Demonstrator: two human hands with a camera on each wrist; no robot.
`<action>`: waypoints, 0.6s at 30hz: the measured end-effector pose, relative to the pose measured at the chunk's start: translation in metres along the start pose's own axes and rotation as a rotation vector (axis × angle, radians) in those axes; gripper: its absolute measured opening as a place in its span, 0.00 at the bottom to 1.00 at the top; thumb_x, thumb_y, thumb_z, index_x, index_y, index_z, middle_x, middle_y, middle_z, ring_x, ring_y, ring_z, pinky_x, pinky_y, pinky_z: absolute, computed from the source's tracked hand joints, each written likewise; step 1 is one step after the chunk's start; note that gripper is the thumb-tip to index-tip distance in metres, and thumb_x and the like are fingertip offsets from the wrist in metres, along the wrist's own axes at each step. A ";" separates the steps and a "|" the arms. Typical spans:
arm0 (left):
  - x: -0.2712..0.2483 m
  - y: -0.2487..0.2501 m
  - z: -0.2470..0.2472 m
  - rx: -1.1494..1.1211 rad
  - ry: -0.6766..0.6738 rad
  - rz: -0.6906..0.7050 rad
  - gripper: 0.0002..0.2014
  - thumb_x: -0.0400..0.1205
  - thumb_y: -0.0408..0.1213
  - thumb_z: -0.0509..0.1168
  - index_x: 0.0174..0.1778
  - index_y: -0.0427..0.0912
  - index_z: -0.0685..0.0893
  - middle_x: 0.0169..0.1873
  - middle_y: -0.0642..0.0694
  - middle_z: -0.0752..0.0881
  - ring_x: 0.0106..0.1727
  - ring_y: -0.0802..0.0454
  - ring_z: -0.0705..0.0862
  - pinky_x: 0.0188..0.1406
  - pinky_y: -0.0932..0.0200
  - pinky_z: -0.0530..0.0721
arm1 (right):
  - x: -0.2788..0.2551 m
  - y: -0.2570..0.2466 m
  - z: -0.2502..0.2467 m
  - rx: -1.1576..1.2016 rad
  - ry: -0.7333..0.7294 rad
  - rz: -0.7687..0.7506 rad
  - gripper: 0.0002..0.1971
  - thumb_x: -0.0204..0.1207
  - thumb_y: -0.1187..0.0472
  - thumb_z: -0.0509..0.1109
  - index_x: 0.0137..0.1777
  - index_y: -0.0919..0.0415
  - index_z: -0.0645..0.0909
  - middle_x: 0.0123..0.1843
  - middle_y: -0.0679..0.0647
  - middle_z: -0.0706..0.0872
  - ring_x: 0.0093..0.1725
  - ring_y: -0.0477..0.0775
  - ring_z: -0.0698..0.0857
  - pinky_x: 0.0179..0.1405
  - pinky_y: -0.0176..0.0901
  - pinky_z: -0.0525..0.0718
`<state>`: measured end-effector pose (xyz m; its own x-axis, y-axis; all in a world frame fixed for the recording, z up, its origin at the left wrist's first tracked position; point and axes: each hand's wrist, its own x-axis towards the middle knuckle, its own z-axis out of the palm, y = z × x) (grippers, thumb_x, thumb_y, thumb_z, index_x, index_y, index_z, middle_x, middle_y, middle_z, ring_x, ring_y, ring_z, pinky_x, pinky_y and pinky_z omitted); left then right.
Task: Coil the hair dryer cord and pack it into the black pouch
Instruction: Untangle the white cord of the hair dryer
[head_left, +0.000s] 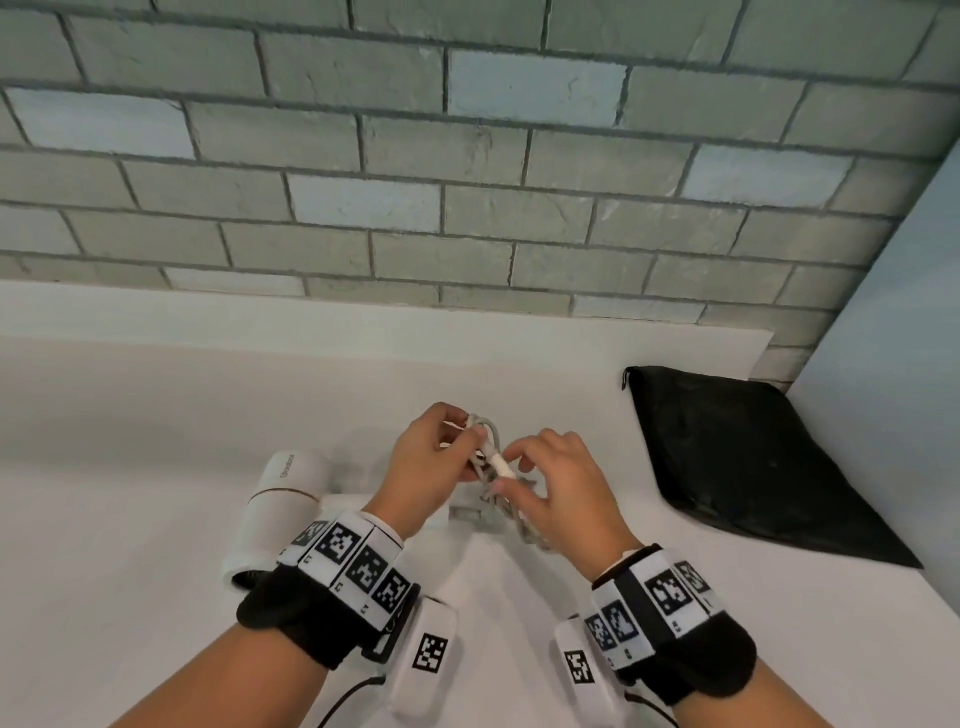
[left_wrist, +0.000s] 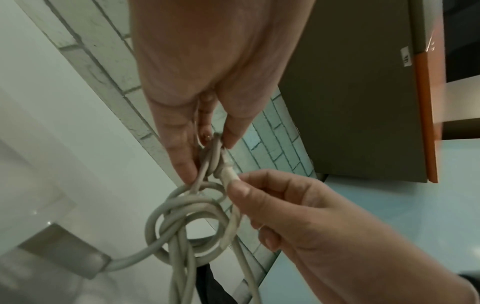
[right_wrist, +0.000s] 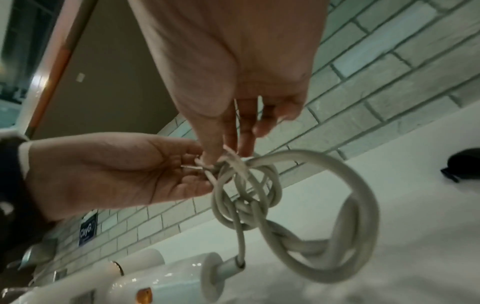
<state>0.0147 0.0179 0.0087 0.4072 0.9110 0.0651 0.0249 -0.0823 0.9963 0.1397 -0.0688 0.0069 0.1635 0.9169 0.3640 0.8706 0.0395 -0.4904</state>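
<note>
A white hair dryer (head_left: 283, 499) lies on the counter at the left, and its grey cord (left_wrist: 187, 222) rises from the handle end (right_wrist: 235, 265) into a bundle of loops held above the surface. My left hand (head_left: 457, 447) pinches the top of the loops between thumb and fingers (left_wrist: 182, 164). My right hand (head_left: 511, 470) pinches a thin white tie (left_wrist: 228, 176) that crosses the bundle next to the left fingertips. The same tie (right_wrist: 235, 162) shows in the right wrist view, with a large loop of cord (right_wrist: 361, 201) hanging to the right. The black pouch (head_left: 737, 457) lies flat at the right.
The white counter (head_left: 156, 415) runs back to a grey brick wall (head_left: 415, 182). A pale side wall (head_left: 893, 364) closes the right end just behind the pouch. A blue sign (right_wrist: 88, 230) is fixed low on the bricks.
</note>
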 end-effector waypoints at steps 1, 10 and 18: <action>-0.001 -0.001 -0.002 -0.001 0.010 0.000 0.04 0.80 0.34 0.63 0.45 0.36 0.78 0.36 0.37 0.84 0.36 0.43 0.86 0.42 0.50 0.90 | -0.001 -0.001 0.000 -0.014 0.030 -0.036 0.10 0.75 0.55 0.67 0.50 0.60 0.82 0.44 0.52 0.81 0.44 0.51 0.74 0.42 0.43 0.72; -0.012 0.001 -0.014 0.039 0.041 0.049 0.08 0.82 0.36 0.59 0.36 0.41 0.75 0.39 0.42 0.81 0.35 0.50 0.85 0.36 0.53 0.90 | -0.013 -0.025 0.005 -0.168 -0.059 -0.025 0.14 0.78 0.53 0.61 0.59 0.60 0.72 0.56 0.54 0.78 0.40 0.59 0.81 0.33 0.48 0.76; -0.007 0.006 -0.051 -0.106 0.067 -0.037 0.10 0.85 0.34 0.52 0.38 0.44 0.74 0.44 0.41 0.79 0.35 0.50 0.85 0.27 0.61 0.86 | -0.020 -0.019 0.005 0.347 0.183 0.109 0.05 0.77 0.69 0.63 0.44 0.59 0.75 0.40 0.56 0.82 0.37 0.56 0.87 0.36 0.42 0.82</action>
<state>-0.0346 0.0321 0.0175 0.3457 0.9379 0.0286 -0.0595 -0.0085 0.9982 0.1176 -0.0861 0.0054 0.3539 0.8383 0.4147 0.6400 0.1063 -0.7610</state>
